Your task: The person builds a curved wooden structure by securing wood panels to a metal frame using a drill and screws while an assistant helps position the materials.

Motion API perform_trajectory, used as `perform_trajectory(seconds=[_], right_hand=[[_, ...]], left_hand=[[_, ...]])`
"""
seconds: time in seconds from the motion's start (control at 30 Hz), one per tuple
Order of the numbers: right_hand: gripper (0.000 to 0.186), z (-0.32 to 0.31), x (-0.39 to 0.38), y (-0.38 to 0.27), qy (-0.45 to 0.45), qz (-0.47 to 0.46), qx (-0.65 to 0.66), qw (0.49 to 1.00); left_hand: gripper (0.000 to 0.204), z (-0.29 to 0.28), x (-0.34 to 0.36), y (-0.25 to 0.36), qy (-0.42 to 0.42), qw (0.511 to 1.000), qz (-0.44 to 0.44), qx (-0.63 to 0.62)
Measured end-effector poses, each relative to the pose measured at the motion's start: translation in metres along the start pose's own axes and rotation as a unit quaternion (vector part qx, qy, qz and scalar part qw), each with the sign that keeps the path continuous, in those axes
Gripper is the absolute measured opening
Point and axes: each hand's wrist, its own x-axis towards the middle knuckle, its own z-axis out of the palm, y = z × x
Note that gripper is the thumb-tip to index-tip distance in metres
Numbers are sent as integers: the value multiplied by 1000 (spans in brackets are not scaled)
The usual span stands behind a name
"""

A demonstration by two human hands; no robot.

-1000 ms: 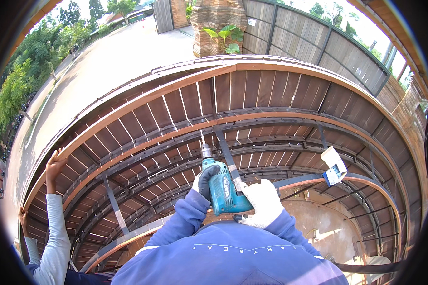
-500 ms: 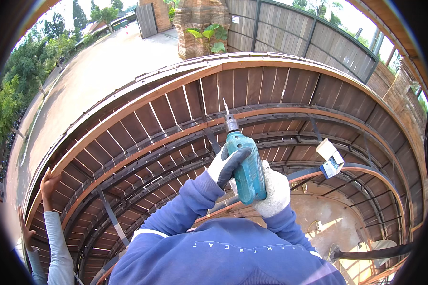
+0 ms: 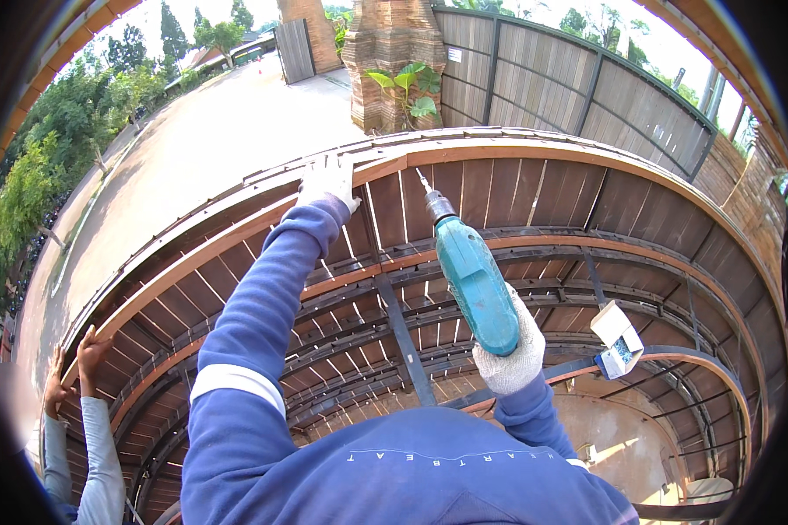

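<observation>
Beyond the curved structure of dark planks (image 3: 517, 190) stands a grey slatted fence (image 3: 541, 74). The person's gloved left hand (image 3: 327, 182) lies over a reddish wooden beam (image 3: 383, 167) (whether its fingers clasp it, one cannot tell). The right hand (image 3: 515, 359) is closed around the teal drill (image 3: 474, 276), whose bit (image 3: 423, 180) points up near the beam's right end. A small open box (image 3: 618, 337) sits rightward.
</observation>
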Motion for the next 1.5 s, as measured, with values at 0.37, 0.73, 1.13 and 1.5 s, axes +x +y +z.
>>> perform_trajectory(seconds=[0.37, 0.73, 1.13, 1.5], right_hand=[[70, 18, 36, 48, -30, 41, -20, 999], [68, 29, 61, 55, -32, -3, -26, 999], [75, 39, 72, 68, -48, 8, -44, 998], [74, 48, 72, 67, -38, 25, -26, 999]], left_hand=[[64, 55, 33, -4, 92, 994, 49, 32], [68, 48, 36, -8, 65, 997, 33, 25], [66, 50, 34, -8, 89, 995, 46, 17], [67, 58, 34, -16, 120, 992, 49, 2]])
